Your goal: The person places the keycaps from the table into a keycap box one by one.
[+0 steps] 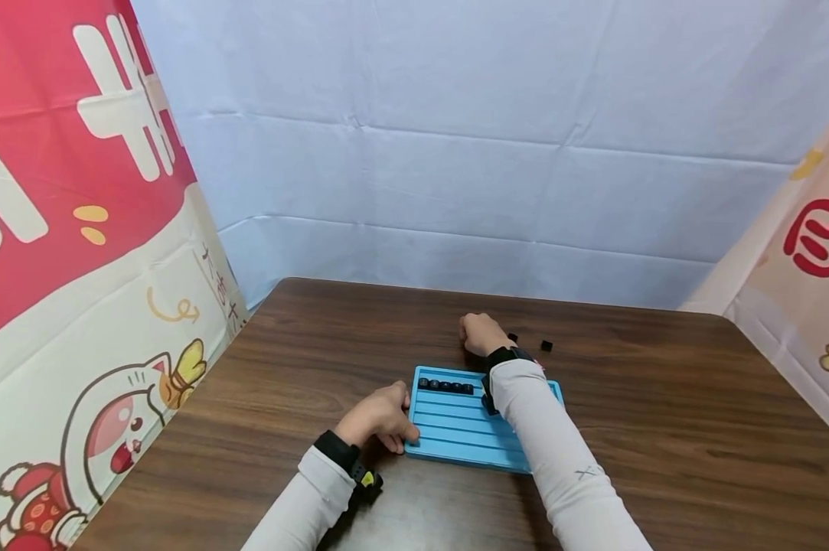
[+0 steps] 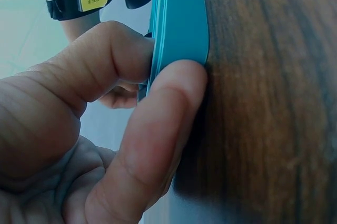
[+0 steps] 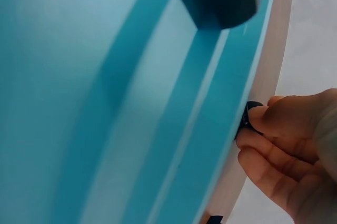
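Note:
A light blue ridged tray [image 1: 448,433] lies on the table, with a row of small black blocks [image 1: 445,386] in one of its far grooves. My left hand [image 1: 381,417] grips the tray's left edge; in the left wrist view a thumb and finger pinch the blue rim [image 2: 181,19]. Beyond the far side of the tray, my right hand [image 1: 483,335] is low over the wood. Its thumb and fingers pinch a small black block [image 3: 251,114] in the right wrist view. The head view hides that block behind the hand.
Two loose black blocks, one [image 1: 547,346] and another partly hidden [image 1: 513,337], lie right of my right hand. The brown wooden table [image 1: 662,398] stretches around the tray. A pale cloth [image 1: 455,191] hangs behind it, and printed cloths hang at both sides.

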